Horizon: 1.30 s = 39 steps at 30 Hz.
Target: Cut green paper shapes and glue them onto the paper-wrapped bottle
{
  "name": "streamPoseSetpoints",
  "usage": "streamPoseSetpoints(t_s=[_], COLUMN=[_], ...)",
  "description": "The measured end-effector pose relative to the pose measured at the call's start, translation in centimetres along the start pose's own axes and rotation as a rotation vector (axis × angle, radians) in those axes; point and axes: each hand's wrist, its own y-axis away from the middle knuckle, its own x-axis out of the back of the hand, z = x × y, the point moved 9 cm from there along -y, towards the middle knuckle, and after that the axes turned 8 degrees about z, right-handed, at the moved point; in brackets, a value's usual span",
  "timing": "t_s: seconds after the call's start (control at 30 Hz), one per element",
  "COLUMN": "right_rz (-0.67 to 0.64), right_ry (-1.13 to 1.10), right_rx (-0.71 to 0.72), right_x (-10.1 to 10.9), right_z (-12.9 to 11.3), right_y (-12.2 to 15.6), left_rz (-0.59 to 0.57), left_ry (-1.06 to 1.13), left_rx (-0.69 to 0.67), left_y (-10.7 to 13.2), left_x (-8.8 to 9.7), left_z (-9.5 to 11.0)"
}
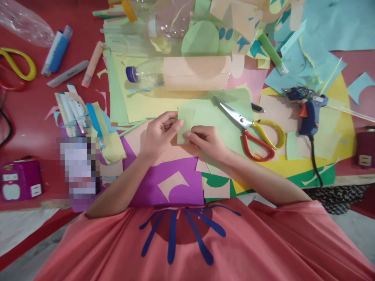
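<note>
Between my hands is a small piece of light green paper (184, 119), held upright above the other sheets. My left hand (162, 132) pinches its left edge with thumb and fingers. At its lower right edge, my right hand (208, 141) grips it between thumb and forefinger. Large scissors (247, 127) with one red and one yellow handle lie just right of my right hand, blades partly over a green sheet (228, 117). Beyond my hands lies a plastic bottle (149, 73) with a dark blue cap, its body wrapped in peach paper (196, 73).
A blue glue gun (310, 115) with a black cord rests at the right. Markers (60, 52) and a bundle of white pens (73, 111) lie left, near a blurred phone (79, 166). Paper scraps and a purple sheet (172, 168) cover the table. Another clear bottle (172, 23) lies at the back.
</note>
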Motion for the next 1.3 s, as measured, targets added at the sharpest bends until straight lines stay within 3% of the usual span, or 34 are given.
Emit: streamPoseSetpoints(t_s=[0.17,0.37,0.5,0.67,1.03,1.3], right_rz=[0.034,0.113,0.291,0.433,0.498,0.332], right_ry=[-0.163,-0.286,-0.309,-0.3,-0.177,-0.291], right_rx=[-0.048,-0.16,-0.154,-0.166,-0.134,-0.231], right_x=[0.5,1.4,3.0,4.4,6.2,3.8], right_z=[0.2,1.5,2.0,2.5,3.5,3.3], right_y=[-0.2,-0.2,-0.1,0.0,-0.7,-0.2], left_rz=[0.019,-0.147,-0.186,-0.078,0.111,0.066], left_ry=[-0.035,-0.112,-0.079,-0.055,-0.026,0.004], left_rx=[-0.028,-0.069,-0.017,-0.009,-0.071,-0.095], left_y=[0.3,1.6,1.7,1.1,-0.5,0.0], left_x=[0.5,-1.0,-1.6,-0.8,2.2,1.5], left_z=[0.1,0.7,0.3,0.1,0.8,1.2])
